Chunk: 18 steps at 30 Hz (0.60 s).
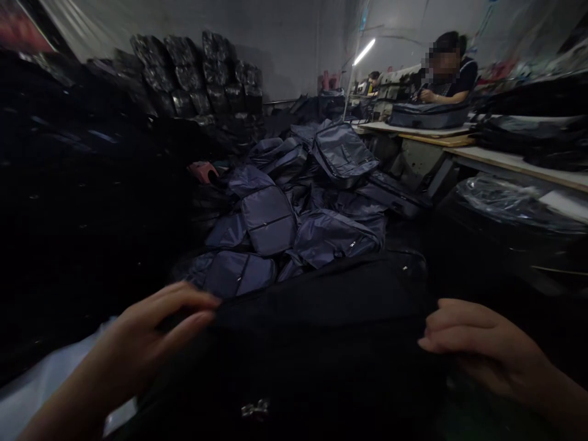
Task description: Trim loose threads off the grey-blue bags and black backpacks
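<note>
A black fabric bag (321, 300) spans the space before me, dark enough that its lower part blends into shadow. Metal zipper pulls (255, 409) glint near its bottom, and a small one shows at its upper right corner. At the bag's left edge, my left hand (160, 324) pinches the fabric between thumb and fingers, slightly blurred. My right hand (478, 337) is closed on the opposite edge, with its fingers curled and the fingertips partly hidden.
Beyond the bag lies a heap of dark blue-grey bags (271, 220). Plastic-wrapped bundles (184, 73) are stacked against the back wall. At right, a co-worker (448, 73) handles a grey bag (429, 115) on a worktable (514, 160). Clear plastic (500, 196) lies below it.
</note>
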### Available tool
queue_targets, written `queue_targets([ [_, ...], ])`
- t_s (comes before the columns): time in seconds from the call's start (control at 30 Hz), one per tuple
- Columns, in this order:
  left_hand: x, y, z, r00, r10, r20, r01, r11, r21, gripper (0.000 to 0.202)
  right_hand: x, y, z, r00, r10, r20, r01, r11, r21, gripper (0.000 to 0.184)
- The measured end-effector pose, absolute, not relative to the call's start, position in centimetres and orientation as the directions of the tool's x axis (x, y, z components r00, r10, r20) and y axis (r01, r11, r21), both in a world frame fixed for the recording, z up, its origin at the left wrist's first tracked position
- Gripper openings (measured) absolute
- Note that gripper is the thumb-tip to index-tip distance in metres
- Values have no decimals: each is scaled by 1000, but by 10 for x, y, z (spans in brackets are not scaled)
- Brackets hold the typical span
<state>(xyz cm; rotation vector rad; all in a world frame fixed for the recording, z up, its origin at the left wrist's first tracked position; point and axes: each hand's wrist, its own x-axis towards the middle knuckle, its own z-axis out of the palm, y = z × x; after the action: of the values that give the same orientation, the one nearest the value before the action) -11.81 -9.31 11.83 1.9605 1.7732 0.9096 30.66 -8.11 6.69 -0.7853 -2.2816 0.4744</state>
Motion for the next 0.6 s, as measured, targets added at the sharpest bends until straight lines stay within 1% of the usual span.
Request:
queue_targets([
  [0.03, -106, -75, 127, 159, 964, 215, 775, -257, 578, 22, 298, -80, 73, -608, 619, 496, 369, 775, -513, 24],
  [0.07, -90, -57, 135, 266, 936, 232, 764, -351, 542, 27, 289, -80, 79, -630, 582, 514, 339, 802, -492, 23],
  [0.13, -55, -22, 147, 427, 871, 241, 688, -486, 538, 37, 272, -81, 95, -703, 474, 531, 291, 872, -393, 23],
  [0.2, -22, 3, 151, 547, 816, 187, 622, -546, 561, 48, 260, -83, 110, -769, 346, 537, 257, 937, -235, 23],
  [0.27, 0, 19, 147, 630, 774, 58, 620, -547, 563, 48, 255, -85, 117, -798, 249, 549, 240, 967, -89, 23],
  [0.3, 5, 22, 143, 643, 766, -13, 645, -532, 549, 45, 255, -85, 118, -793, 229, 564, 250, 967, -42, 24],
  [0.33, 7, 25, 138, 635, 769, -71, 677, -510, 531, 45, 256, -84, 116, -778, 229, 585, 268, 963, -21, 24],
  [0.37, 6, 25, 134, 614, 783, -101, 704, -485, 519, 46, 258, -82, 113, -757, 250, 603, 289, 957, -33, 24],
  [0.4, 2, 25, 130, 586, 804, -98, 719, -461, 520, 48, 262, -79, 109, -729, 284, 622, 309, 948, -70, 23],
  [0.47, -7, 24, 128, 506, 862, -7, 709, -411, 573, 44, 268, -70, 100, -638, 404, 655, 361, 909, -210, 23],
  [0.5, -12, 23, 131, 442, 896, 49, 689, -374, 621, 41, 270, -64, 96, -558, 493, 667, 399, 865, -306, 23],
  [0.53, -16, 22, 137, 356, 929, 101, 657, -326, 680, 38, 271, -58, 93, -443, 596, 670, 435, 796, -420, 22],
  [0.57, -18, 22, 145, 248, 958, 143, 608, -269, 747, 38, 270, -51, 92, -295, 697, 653, 450, 705, -549, 21],
  [0.6, -19, 20, 156, 128, 977, 173, 542, -215, 813, 39, 268, -44, 93, -140, 785, 604, 419, 600, -682, 21],
])
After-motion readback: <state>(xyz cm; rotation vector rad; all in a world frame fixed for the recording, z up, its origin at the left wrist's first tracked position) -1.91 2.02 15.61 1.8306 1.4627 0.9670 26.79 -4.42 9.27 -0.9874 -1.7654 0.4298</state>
